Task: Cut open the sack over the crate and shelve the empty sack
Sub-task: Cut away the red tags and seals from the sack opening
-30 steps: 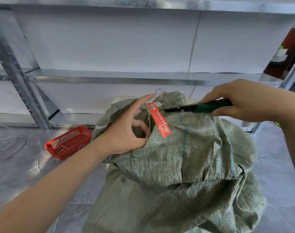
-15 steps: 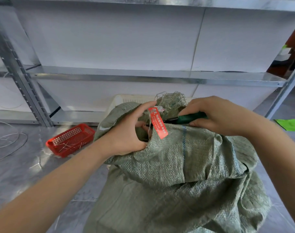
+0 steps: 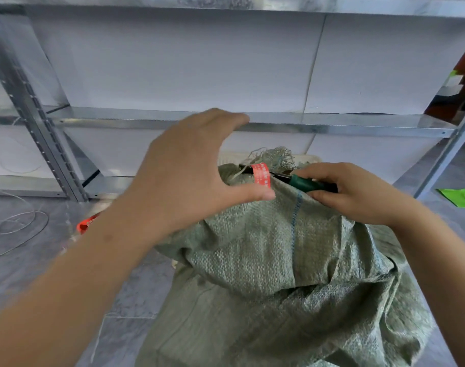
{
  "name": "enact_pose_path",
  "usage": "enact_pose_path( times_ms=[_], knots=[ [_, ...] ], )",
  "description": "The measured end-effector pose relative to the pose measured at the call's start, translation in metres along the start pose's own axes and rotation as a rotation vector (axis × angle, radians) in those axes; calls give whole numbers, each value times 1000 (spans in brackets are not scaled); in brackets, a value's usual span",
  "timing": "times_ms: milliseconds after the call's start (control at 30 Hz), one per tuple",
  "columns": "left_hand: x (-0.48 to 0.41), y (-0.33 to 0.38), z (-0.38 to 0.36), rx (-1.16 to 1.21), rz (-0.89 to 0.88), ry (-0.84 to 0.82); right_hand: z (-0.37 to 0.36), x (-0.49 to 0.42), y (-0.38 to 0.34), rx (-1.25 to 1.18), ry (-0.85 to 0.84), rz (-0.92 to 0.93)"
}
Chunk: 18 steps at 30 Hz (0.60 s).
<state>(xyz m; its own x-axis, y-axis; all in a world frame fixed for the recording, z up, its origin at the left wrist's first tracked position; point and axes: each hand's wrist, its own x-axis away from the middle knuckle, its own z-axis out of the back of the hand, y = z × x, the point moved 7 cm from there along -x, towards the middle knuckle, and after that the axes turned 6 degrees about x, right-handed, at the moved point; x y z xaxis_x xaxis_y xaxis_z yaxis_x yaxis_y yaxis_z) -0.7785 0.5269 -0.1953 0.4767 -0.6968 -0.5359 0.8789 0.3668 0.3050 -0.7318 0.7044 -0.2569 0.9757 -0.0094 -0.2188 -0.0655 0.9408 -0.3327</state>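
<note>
So the green woven sack (image 3: 292, 274) is slumped in the near middle of the view, bunched top pointing to the far side, where a pale crate (image 3: 309, 158) rim just peeks out behind the frayed end. The right hand (image 3: 358, 193) is wrapped tight round a green-handled knife (image 3: 302, 181), with the blade lying across the tied neck right by a red tag (image 3: 262, 174). The left hand (image 3: 191, 170) is spread wide, fingers apart, hovering over the left side of the sack top and gripping nothing; can't tell if the thumb touches the fabric. Behind is a metal shelf (image 3: 252, 123); a bit of red basket (image 3: 87, 223) shows on the floor at left, mostly hidden by the arm.
</note>
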Motion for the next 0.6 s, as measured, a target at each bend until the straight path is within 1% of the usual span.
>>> enact_pose_path(
  times_ms=[33,67,100,233,333,467,600],
  knots=[
    [-4,-9,-14,18,66,-95,1,2,-2,-10,6,7],
    [-7,-17,-27,81,112,-156,2,3,-4,-23,10,13],
    [-8,-22,-38,156,129,-175,3,5,-5,-30,19,21],
    [-6,-46,-58,354,210,-32,6,11,-8,2,137,36],
    [-5,-60,-67,473,279,23,-5,16,-4,-2,241,-40],
    [-5,-67,-74,502,313,49,-21,21,4,-66,336,-151],
    [-7,-71,-79,519,317,69,-35,20,6,-221,356,-230]
  ],
)
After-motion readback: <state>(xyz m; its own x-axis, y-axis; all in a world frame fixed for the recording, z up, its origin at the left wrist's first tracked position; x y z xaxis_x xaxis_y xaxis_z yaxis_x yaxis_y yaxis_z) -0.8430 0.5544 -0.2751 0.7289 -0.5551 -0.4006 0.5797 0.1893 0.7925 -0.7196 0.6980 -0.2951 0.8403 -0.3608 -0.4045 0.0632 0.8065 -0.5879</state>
